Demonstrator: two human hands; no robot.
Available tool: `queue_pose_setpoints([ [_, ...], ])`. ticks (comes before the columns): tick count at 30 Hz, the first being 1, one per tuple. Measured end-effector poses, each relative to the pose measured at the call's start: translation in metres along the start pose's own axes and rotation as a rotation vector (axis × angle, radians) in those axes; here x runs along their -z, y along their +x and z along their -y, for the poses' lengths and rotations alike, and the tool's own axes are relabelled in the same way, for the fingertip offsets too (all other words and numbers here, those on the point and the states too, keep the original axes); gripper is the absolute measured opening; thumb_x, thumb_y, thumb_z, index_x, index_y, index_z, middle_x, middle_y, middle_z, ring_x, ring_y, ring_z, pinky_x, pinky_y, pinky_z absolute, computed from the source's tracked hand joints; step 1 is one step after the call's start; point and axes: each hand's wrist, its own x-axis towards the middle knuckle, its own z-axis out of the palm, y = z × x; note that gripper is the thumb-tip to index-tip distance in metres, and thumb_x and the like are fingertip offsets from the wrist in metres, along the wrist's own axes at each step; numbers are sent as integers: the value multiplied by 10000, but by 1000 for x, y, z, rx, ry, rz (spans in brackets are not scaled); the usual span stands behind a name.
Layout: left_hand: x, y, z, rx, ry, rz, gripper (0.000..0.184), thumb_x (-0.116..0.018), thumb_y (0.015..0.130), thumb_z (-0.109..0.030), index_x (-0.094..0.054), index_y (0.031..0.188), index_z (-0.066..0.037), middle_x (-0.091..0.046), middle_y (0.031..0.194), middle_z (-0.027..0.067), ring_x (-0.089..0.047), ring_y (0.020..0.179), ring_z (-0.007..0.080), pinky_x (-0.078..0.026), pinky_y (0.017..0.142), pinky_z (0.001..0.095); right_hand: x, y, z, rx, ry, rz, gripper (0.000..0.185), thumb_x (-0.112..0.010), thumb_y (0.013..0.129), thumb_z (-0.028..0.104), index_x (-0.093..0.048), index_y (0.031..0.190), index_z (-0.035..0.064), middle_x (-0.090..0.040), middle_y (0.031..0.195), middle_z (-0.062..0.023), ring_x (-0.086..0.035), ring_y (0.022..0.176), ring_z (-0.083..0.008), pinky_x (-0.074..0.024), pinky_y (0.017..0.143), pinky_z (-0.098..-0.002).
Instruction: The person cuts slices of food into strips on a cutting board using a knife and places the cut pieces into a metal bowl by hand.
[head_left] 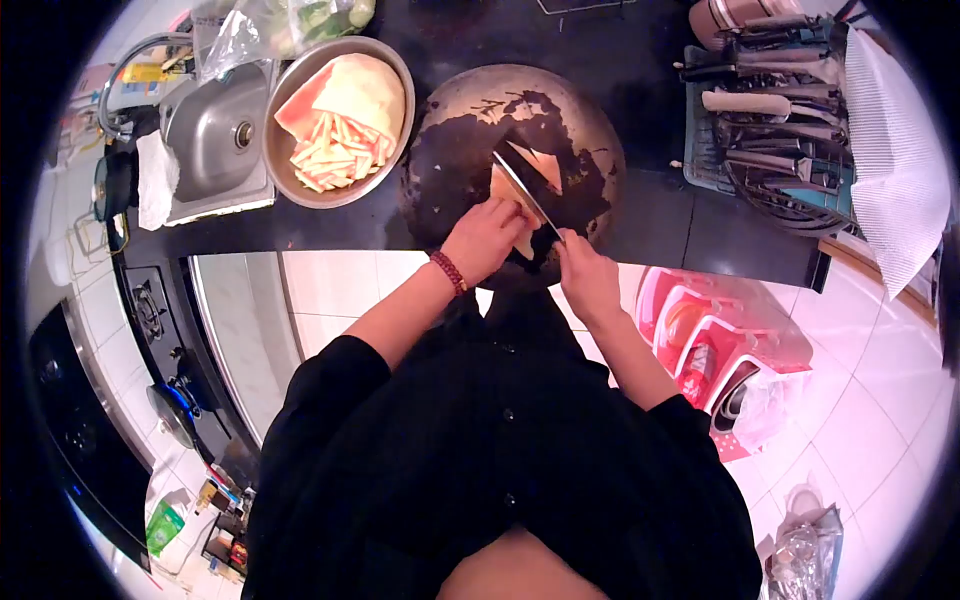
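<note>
On a round, dark-stained board (590, 130), my left hand (485, 240) presses down on a pale piece of food (505, 187), its fingers bent together. A beaded bracelet circles that wrist. My right hand (585, 270) is closed around the handle of a knife (518, 183), whose blade lies slanted along the right side of the piece. Just right of the blade lies another pale, pointed piece (546, 168). To the left, a metal bowl (400, 75) holds cut strips (340, 152) and a large pale slab (358, 92) with a pinkish side.
A steel sink (205, 130) is at the left, with a white cloth (155, 180) on its edge. Plastic bags (270, 30) lie behind the bowl. A rack of utensils (770, 120) stands at the right. Pink bins (740, 320) are on the floor below the counter.
</note>
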Motion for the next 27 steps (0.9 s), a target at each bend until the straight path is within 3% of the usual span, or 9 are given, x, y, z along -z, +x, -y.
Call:
queue_pose_setpoints([
  [4, 2, 4, 3, 1, 57, -52, 228, -655, 804, -125, -661, 1020, -51, -579, 1095, 82, -572, 1038, 276, -491, 890, 397, 6, 6, 8, 92, -2, -37, 160, -545, 986, 187, -554, 1125, 109, -669, 939, -144, -656, 706, -388, -525, 601, -492],
  [6, 5, 3, 3, -19, 36, -82, 246, -651, 810, -134, -657, 1042, -54, -578, 1066, 76, -571, 1040, 261, -494, 882, 388, 3, 15, 2, 146, -152, 43, 188, -534, 926, 105, -523, 1114, 97, -639, 883, -135, -671, 681, -373, -542, 581, -483],
  [9, 6, 4, 1, -49, 64, -128, 238, -643, 816, -135, -649, 1039, -52, -578, 1055, 77, -569, 1058, 256, -496, 880, 379, -7, 25, -4, 145, -248, 101, 175, -528, 934, 110, -510, 1107, 103, -636, 863, -135, -674, 679, -365, -545, 579, -478],
  [12, -5, -2, 8, 31, 35, 36, 306, -693, 781, -129, -630, 1073, -62, -589, 1117, 91, -572, 1065, 305, -501, 891, 387, -8, 30, 2, 83, -169, 0, 160, -519, 942, 121, -516, 1101, 100, -638, 855, -139, -675, 684, -367, -543, 582, -485],
  [15, -9, -6, 9, 28, 11, 0, 292, -694, 772, -111, -625, 1051, -58, -583, 1102, 95, -571, 1050, 306, -504, 897, 383, 9, 30, 6, 95, -55, -33, 137, -514, 996, 177, -532, 1115, 112, -660, 858, -137, -660, 700, -383, -530, 603, -485],
  [19, -9, -5, 6, 6, -13, -72, 272, -689, 773, -97, -620, 1033, -51, -575, 1090, 99, -570, 1033, 308, -506, 907, 399, 9, 25, -10, 231, -173, 88, 139, -524, 982, 166, -528, 1112, 118, -649, 866, -127, -659, 692, -373, -525, 596, -488],
  [25, -6, -4, 4, -18, 18, -119, 219, -624, 788, -87, -640, 1003, -51, -562, 1024, 83, -574, 1029, 267, -524, 854, 367, -6, 38, -8, 158, -197, 47, 141, -519, 981, 182, -531, 1111, 129, -645, 867, -125, -659, 695, -371, -525, 591, -490],
  [27, -11, -10, 5, 22, 31, -29, 256, -624, 781, -78, -644, 1035, -51, -562, 1037, 82, -571, 1034, 267, -523, 864, 367, 5, 37, -6, 159, -156, 35, 144, -525, 978, 186, -534, 1110, 129, -647, 865, -122, -659, 695, -372, -526, 593, -490],
])
